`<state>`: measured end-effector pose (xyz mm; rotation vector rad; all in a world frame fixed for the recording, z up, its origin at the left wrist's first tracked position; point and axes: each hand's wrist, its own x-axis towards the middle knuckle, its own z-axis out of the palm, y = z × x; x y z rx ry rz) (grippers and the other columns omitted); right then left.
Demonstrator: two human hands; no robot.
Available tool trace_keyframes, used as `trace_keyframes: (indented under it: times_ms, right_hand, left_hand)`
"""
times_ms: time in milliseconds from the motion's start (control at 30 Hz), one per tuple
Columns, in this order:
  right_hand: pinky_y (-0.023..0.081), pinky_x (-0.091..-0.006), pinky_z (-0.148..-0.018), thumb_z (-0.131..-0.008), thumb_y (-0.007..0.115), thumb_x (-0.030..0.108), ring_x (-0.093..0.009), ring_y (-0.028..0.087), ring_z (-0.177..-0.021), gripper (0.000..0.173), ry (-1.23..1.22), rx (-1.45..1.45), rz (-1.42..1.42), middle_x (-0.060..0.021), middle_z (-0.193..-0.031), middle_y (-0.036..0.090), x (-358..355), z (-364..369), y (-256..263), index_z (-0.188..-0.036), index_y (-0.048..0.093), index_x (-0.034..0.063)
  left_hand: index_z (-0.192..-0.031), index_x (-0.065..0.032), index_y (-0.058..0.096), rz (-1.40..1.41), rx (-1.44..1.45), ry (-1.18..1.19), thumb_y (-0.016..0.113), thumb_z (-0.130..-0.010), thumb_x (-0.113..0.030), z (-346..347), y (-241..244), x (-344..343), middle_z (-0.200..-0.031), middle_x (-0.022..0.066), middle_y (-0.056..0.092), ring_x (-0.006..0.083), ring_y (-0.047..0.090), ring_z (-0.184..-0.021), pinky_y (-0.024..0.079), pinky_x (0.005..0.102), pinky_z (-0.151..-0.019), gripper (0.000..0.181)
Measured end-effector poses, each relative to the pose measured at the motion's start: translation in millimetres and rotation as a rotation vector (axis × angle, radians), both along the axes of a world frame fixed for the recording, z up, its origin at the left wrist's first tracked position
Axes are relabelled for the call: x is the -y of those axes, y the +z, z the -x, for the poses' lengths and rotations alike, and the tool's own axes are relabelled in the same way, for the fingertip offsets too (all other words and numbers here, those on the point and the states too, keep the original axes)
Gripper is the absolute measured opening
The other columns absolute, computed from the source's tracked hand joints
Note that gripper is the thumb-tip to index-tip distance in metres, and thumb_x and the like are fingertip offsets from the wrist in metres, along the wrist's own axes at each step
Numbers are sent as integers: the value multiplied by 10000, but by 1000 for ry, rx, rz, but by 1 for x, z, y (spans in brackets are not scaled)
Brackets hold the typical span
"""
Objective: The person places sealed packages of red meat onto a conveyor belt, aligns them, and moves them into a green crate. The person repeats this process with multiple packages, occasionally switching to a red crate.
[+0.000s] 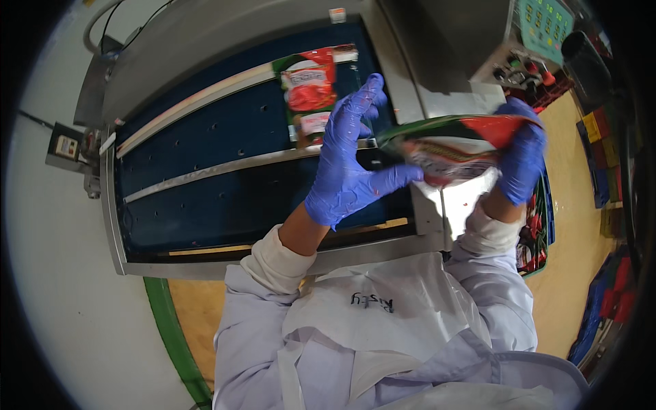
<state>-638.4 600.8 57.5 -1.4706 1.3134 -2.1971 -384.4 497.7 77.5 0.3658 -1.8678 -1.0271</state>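
Note:
My right hand (523, 154), in a blue-violet glove, grips one end of a red and green printed plastic food pouch (456, 143), which is blurred. At the pouch's other end is my left hand (348, 164), gloved alike, with fingers spread and the thumb tip by the pouch's lower edge; whether it touches cannot be told. Beyond my left hand, a second red and green pouch (309, 97) lies flat on the dark blue perforated bed of a steel machine, its two ends at the pale sealing bars.
A steel control box (517, 77) with knobs and a lit panel stands at the upper right. Below my right hand, a crate of pouches (533, 230) shows beside my sleeve. Coloured crates (602, 148) stand along the right. The machine's steel rim (195, 270) runs before me.

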Motion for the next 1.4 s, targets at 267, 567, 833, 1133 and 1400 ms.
trace_keyframes:
  times_ms: [267, 567, 833, 1133, 1400]
  right_hand:
    - [463, -191, -640, -953, 564, 203, -64, 566, -752, 259, 516, 313, -249, -18, -935, 610, 142, -212, -14, -1142, 569, 26]
    - [469, -352, -686, -917, 553, 319, -261, 622, -761, 335, 152, -393, -596, -138, -819, 666, 269, -253, -57, -958, 679, 12]
    - [491, -434, -651, -869, 543, 464, -340, 620, -778, 383, -307, -1072, -787, -114, -752, 655, 376, -236, -109, -746, 693, 133]
    - [449, -460, -788, -789, 633, 481, -303, 554, -1012, 382, -483, -1152, -784, -61, -1011, 647, 427, -222, -112, -951, 666, 137]
    - [180, -531, -1123, -856, 400, 652, -390, 247, -1378, 762, 16, -1220, -529, -117, -1492, 311, 416, -263, -149, -1417, 373, 136]
  left_hand:
    - [-961, -18, 627, -133, -261, 231, 619, -862, 12, -166, -6, 77, -853, 50, 646, 120, 595, -753, 470, 248, -699, 104]
    - [-879, -3, 598, -133, 96, 542, 637, -879, -111, -222, -96, 213, -737, 89, 632, 114, 565, -650, 461, 271, -626, 114]
    - [-937, -13, 621, -114, 305, 654, 643, -850, -374, -193, -163, 332, -873, 221, 634, 411, 605, -822, 480, 419, -692, 372]
    - [-1040, -18, 638, -212, 466, 712, 695, -803, -414, -169, -159, 376, -964, 173, 669, 325, 647, -892, 492, 364, -767, 465]
    - [-1133, 0, 611, -212, 620, 604, 702, -774, -490, -196, -179, 415, -1018, 195, 662, 303, 644, -942, 487, 364, -828, 614]
